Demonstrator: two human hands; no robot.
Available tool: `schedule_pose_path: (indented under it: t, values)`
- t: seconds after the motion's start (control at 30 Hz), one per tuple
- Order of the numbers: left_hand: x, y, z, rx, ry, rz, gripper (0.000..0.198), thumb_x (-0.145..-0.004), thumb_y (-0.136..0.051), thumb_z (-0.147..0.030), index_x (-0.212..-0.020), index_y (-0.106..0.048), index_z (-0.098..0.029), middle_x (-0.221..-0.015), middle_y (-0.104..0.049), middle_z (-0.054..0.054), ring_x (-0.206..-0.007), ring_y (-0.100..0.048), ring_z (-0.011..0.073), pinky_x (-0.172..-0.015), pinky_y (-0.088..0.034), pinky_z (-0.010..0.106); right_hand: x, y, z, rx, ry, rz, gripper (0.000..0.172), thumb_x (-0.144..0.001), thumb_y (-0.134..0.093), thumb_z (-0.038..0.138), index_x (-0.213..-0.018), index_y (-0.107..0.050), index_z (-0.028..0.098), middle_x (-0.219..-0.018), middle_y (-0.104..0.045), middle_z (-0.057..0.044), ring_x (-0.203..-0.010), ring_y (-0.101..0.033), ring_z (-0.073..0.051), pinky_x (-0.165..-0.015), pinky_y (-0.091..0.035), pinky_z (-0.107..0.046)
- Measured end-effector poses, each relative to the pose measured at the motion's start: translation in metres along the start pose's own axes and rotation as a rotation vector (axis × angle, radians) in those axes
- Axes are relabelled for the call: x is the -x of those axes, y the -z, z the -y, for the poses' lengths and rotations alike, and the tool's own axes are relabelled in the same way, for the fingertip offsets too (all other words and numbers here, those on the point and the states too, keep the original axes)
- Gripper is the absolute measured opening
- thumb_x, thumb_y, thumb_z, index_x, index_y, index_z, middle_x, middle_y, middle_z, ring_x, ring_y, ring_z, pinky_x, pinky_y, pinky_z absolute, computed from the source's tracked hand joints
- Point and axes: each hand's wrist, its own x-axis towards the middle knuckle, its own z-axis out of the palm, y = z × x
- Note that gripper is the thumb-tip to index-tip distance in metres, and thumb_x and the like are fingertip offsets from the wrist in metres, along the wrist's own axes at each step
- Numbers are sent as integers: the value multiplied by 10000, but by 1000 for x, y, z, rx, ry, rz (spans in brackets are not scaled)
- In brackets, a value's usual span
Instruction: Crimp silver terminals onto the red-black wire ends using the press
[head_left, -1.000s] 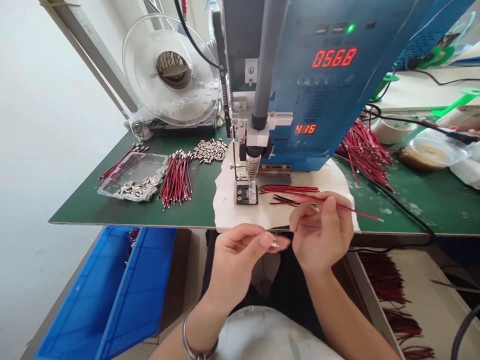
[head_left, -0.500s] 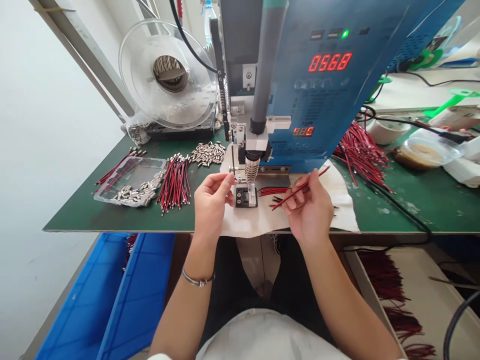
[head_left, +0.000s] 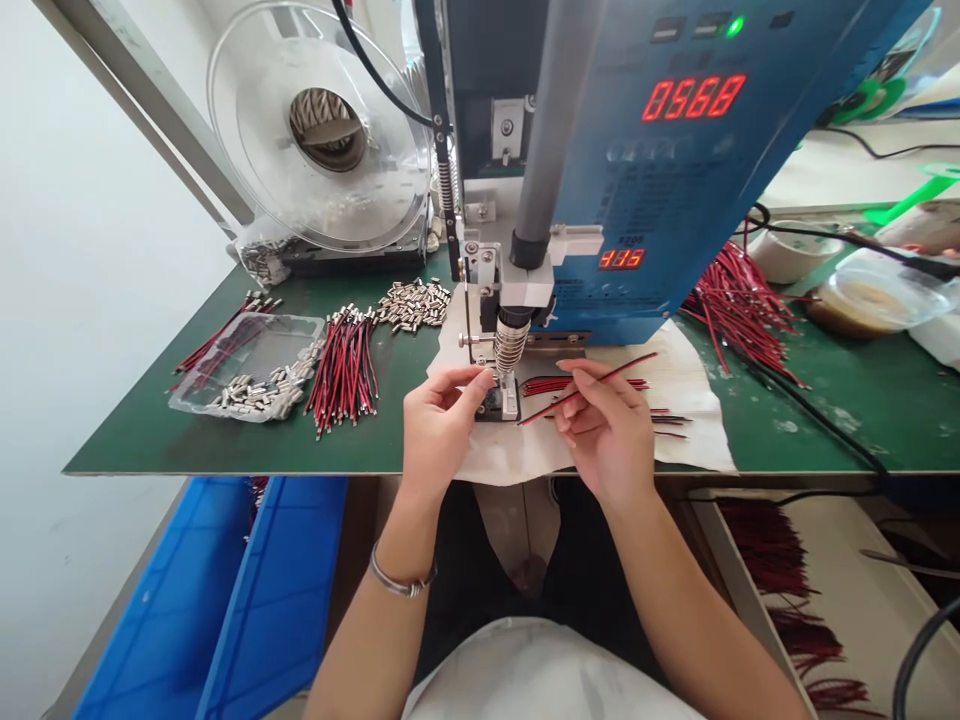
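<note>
My left hand [head_left: 439, 425] is pinched at the small metal fixture block [head_left: 501, 400] under the machine's spring-tipped head [head_left: 508, 345]; what its fingertips hold is too small to make out. To the right of the block, my right hand [head_left: 604, 425] pinches a thin red-and-black wire [head_left: 592, 385], whose left end points at the block. Both hands rest over a white cloth [head_left: 690, 385] on the green bench. A few more red wires [head_left: 555, 383] lie on the cloth behind my right hand.
A blue machine [head_left: 660, 170] with red digits stands behind the fixture. Left on the green bench [head_left: 150, 440] lie a wire bundle [head_left: 345, 365], small metal tubes [head_left: 412, 302], a clear tray [head_left: 251, 365] and a clear reel [head_left: 322, 130]. A red wire heap [head_left: 739, 300] lies right; blue bins [head_left: 217, 600] below.
Both hands rose from below the bench edge to the fixture. My left hand moved onto the block, and my right hand turned the wire so that its end points at the block.
</note>
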Motion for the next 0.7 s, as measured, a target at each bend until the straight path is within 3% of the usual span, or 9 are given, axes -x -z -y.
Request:
schedule_pose_path:
  t: [0.27, 0.7]
  values:
    - [2, -1, -2, -45, -42, 14, 240, -802, -844, -407, -852, -799, -177, -590, -577, -29, -506, -392, 72, -461, -284, 227, -1, 2, -2, 6, 38, 45, 254, -726, -773, 439, -722, -802, 186, -652, -766, -66, -424, -584, -123, -335, -337, -208]
    - [1, -2, 1, -113, -83, 10, 197, -838, -804, -383, -859, -790, -188, -681, -651, -7, -524, -394, 70, -479, -313, 224, 2, 1, -4, 61, 88, 46, 195, -708, -875, 378, -748, -795, 204, -711, -797, -62, -414, -571, -111, -369, -331, -214]
